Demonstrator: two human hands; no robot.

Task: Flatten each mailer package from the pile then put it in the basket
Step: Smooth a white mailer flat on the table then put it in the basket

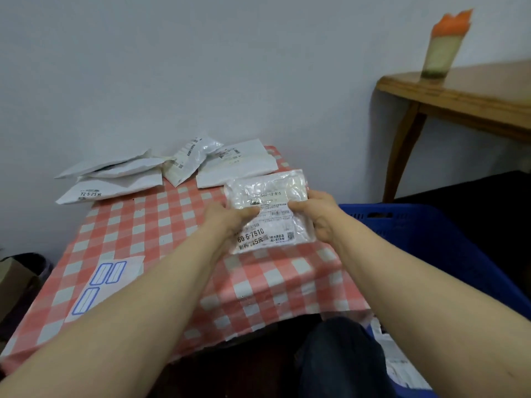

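**Progress.** We count about five white mailers in the pile (115, 182), which lies along the far edge of the checked table (161, 225), at 10 to 12 o'clock from the hands. The blue basket (431, 234) stands at 3 to 5 o'clock. Inside it, at the lower right, lie white printed packets (396, 366). We take these to be mailers already flattened and stowed, though we cannot tell how many. We therefore judge the task to be partly done, with the pile and the piece in hand left to do.

**Piece in hand.** One crinkled mailer (270, 208), label up, is held over the table's right half, apparently raised off the cloth. It overlaps the nearest pile piece at 12 o'clock, and we cannot tell whether they touch.

**Pose.** Both forearms reach forward and converge.
- The left hand (227, 222) grasps the mailer's 9 o'clock edge, with the thumb laid over the label.
- The right hand (319, 218) grasps the 3 o'clock edge in the same way.
- The fingers beneath the mailer are hidden.

We read this as the flattening step, or the carry towards the basket.
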